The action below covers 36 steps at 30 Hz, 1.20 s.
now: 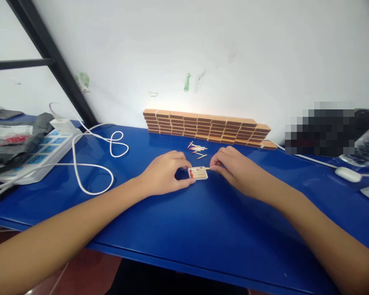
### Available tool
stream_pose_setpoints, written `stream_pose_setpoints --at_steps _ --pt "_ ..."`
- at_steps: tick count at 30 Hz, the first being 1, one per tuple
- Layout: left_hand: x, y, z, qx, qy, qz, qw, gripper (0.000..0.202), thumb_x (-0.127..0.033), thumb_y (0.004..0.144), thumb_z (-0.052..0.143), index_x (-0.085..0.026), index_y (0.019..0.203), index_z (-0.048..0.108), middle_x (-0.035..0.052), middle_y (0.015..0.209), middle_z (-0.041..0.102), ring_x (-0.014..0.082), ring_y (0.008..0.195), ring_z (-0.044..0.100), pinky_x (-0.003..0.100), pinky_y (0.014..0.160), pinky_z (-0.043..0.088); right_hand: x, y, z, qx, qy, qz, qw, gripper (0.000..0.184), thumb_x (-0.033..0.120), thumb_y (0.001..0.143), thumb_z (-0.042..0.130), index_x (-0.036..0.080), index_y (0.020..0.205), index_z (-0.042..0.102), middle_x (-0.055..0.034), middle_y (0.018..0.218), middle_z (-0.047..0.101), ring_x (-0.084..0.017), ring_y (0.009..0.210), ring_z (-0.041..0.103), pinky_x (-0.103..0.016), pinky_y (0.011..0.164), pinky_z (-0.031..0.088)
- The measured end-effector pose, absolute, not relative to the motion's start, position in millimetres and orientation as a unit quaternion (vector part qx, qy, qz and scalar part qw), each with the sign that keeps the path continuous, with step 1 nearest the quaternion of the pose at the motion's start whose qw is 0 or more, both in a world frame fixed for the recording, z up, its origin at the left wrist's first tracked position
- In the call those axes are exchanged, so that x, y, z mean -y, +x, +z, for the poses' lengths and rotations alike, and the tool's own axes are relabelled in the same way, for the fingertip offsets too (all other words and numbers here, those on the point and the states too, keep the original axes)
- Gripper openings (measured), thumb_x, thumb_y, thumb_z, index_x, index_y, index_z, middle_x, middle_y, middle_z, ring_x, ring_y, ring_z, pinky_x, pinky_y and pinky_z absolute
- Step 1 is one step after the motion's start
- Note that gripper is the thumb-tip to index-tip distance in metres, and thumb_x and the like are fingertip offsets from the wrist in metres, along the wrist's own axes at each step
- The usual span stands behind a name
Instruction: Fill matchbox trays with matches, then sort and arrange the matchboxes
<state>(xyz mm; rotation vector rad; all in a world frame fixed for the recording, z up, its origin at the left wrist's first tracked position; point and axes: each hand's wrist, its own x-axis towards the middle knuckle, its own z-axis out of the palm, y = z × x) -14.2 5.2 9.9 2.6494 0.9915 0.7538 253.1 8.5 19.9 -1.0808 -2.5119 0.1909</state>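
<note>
A small white matchbox tray lies on the blue table, partly filled with red-headed matches. My left hand grips the tray's left end between thumb and fingers. At the tray's right side, my right hand pinches pale matchsticks; their red heads reach over the tray. How many sticks it holds I cannot tell. Just beyond the tray, several loose matches are scattered on the table.
Against the wall stands a long stacked row of matchboxes with brown sides. White cables and a power strip are at the left. On the right are a cable with a white adapter and a dark, pixelated object. The table's front edge runs near me.
</note>
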Motion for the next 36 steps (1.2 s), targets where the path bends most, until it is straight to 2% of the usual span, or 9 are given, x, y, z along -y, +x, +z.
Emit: stream_pose_setpoints --at_steps 8,12,17,22,26,30,36 --pt "-5.9 -14.6 9.9 -0.319 0.906 0.247 0.124 0.026 -0.038 0.089 0.078 -0.019 0.108 0.077 0.0058 0.101 0.071 0.0222 0.095 0.066 0.037 0.086 0.053 3.8 234.3 14.0 0.909 -0.355 0.057 0.209 0.015 0.017 0.105 0.048 0.021 0.097 0.061 -0.009 0.097 0.066 -0.025 0.091 0.055 -0.039 0.08 0.048" --pt "-5.8 -14.7 10.1 -0.322 0.906 0.245 0.128 0.026 -0.038 0.09 0.078 -0.02 0.108 0.077 0.0057 0.102 0.071 0.0222 0.096 0.066 0.037 0.085 0.054 4.0 235.2 12.1 0.903 -0.358 0.082 0.221 0.015 0.017 0.105 0.049 0.021 0.098 0.062 -0.0083 0.096 0.066 -0.024 0.09 0.055 -0.039 0.081 0.048" --pt "-5.9 -14.3 10.0 -0.318 0.907 0.249 0.123 0.025 -0.037 0.09 0.078 -0.019 0.107 0.076 0.0061 0.101 0.071 0.022 0.095 0.066 0.037 0.085 0.054 1.7 236.8 8.2 0.903 -0.337 0.11 0.242 0.02 0.019 0.106 0.047 0.023 0.107 0.068 -0.0089 0.103 0.065 -0.024 0.098 0.056 -0.039 0.086 0.049" --pt "-5.5 -14.2 10.3 -0.319 0.906 0.248 0.125 0.027 -0.037 0.089 0.078 -0.019 0.108 0.076 0.0061 0.102 0.071 0.0218 0.095 0.066 0.037 0.085 0.054 -11.4 246.4 6.0 0.877 -0.389 0.089 0.27 0.015 0.026 0.104 0.054 0.023 0.102 0.069 -0.0082 0.097 0.064 -0.024 0.094 0.06 -0.039 0.083 0.049" --pt "-2.3 -13.4 12.4 -0.307 0.91 0.241 0.139 0.027 -0.039 0.089 0.078 -0.02 0.108 0.077 0.006 0.1 0.072 0.0218 0.094 0.066 0.036 0.084 0.054 -19.1 254.4 1.4 0.872 -0.419 0.099 0.234 0.011 0.033 0.1 0.061 0.024 0.099 0.068 -0.0078 0.097 0.065 -0.025 0.092 0.06 -0.038 0.08 0.049" --pt "1.2 -11.8 14.0 -0.291 0.916 0.23 0.15 0.028 -0.038 0.088 0.079 -0.02 0.109 0.077 0.0066 0.101 0.072 0.0226 0.096 0.067 0.036 0.085 0.054 -20.0 254.0 -2.3 0.875 -0.424 0.108 0.207 0.014 0.031 0.101 0.058 0.023 0.091 0.064 -0.0069 0.09 0.063 -0.024 0.087 0.057 -0.037 0.077 0.047" --pt "1.9 -12.2 13.9 -0.289 0.919 0.219 0.151 0.026 -0.037 0.088 0.078 -0.02 0.108 0.077 0.007 0.101 0.072 0.0229 0.096 0.067 0.036 0.086 0.054 -32.9 251.0 -3.9 0.862 -0.448 0.08 0.223 0.014 0.028 0.101 0.057 0.022 0.088 0.061 -0.0075 0.088 0.063 -0.025 0.087 0.056 -0.037 0.077 0.045"
